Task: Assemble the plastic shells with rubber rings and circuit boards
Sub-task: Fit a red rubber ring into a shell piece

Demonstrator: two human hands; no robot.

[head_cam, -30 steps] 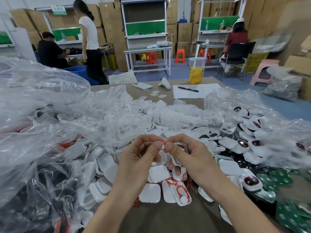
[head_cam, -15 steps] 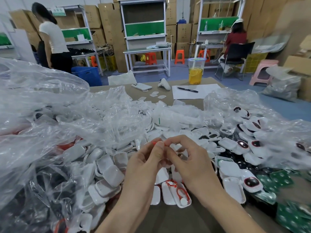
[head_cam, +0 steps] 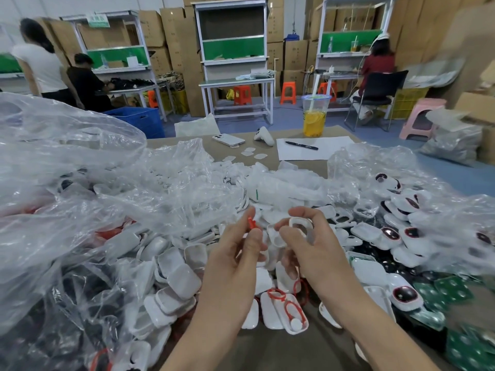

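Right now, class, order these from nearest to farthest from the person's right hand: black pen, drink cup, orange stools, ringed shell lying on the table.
1. Ringed shell, just below the right hand.
2. Black pen, on the paper farther across.
3. Drink cup, at the far edge of the table.
4. Orange stools, beyond it.

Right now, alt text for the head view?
A person's left hand pinches a small red rubber ring while the right hand holds a white rounded plastic shell, the two apart above a heap of white shells on a brown table. Crumpled clear plastic bags lie to the left, green circuit boards at the right edge.
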